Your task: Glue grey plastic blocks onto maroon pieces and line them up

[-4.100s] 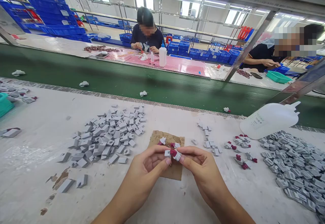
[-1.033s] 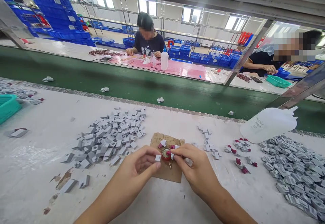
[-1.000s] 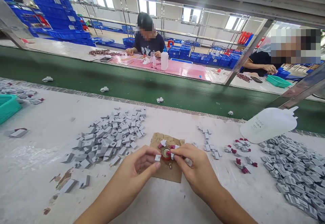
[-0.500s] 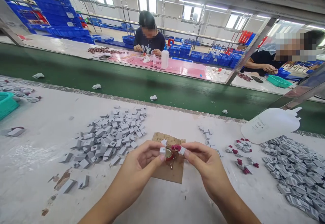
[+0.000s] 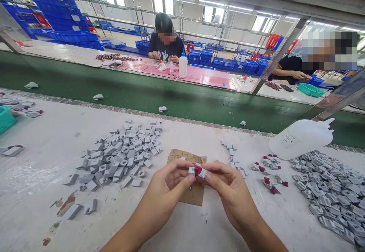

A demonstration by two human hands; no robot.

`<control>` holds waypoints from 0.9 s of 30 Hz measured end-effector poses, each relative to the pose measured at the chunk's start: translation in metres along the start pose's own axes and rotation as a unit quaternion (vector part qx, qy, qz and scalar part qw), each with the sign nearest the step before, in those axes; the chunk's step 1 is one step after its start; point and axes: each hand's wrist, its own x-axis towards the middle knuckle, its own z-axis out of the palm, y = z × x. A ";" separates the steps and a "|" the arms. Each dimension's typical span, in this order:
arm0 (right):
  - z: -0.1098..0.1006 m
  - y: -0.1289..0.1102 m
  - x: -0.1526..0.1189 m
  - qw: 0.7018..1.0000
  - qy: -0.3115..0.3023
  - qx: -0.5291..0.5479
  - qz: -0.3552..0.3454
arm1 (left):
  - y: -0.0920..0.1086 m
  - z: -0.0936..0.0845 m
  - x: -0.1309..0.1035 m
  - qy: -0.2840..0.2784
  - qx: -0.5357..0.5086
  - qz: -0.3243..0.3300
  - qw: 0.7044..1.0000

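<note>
Since both converged, left hand (image 5: 169,183) pinching grey block (image 5: 191,170), right hand (image 5: 228,183) maroon-tipped block (image 5: 202,173)

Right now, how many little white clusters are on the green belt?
4 on the green belt: a far-left cluster, a left-of-centre cluster, a middle cluster and a right-hand cluster. More may be hidden behind the large bottle.

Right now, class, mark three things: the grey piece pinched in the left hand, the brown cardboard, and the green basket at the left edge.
Grey piece (image 5: 191,170): head view, on its visible face.
Brown cardboard (image 5: 192,197): head view, bare lower part.
Green basket (image 5: 5,123): head view, side wall.
</note>
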 end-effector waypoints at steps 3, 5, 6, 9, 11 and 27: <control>0.000 0.000 0.000 0.999 -0.012 -0.035 -0.016 | 0.000 0.001 0.000 -0.002 0.003 0.004 1.000; 0.000 0.000 -0.001 0.997 -0.019 -0.063 -0.037 | 0.000 0.001 0.000 -0.005 0.019 0.006 1.000; -0.001 0.000 -0.001 0.996 -0.023 -0.075 -0.050 | -0.001 0.001 0.000 -0.005 0.031 0.006 0.999; -0.002 0.000 -0.005 0.991 -0.039 -0.101 -0.074 | 0.001 -0.001 -0.002 -0.009 0.069 0.012 0.997; -0.005 -0.002 -0.007 0.989 -0.053 -0.115 -0.070 | 0.005 -0.003 -0.004 -0.026 0.099 0.023 0.994; -0.101 -0.062 0.188 0.796 0.181 -0.571 -0.087 | 0.039 0.036 0.213 0.040 0.464 -0.012 0.885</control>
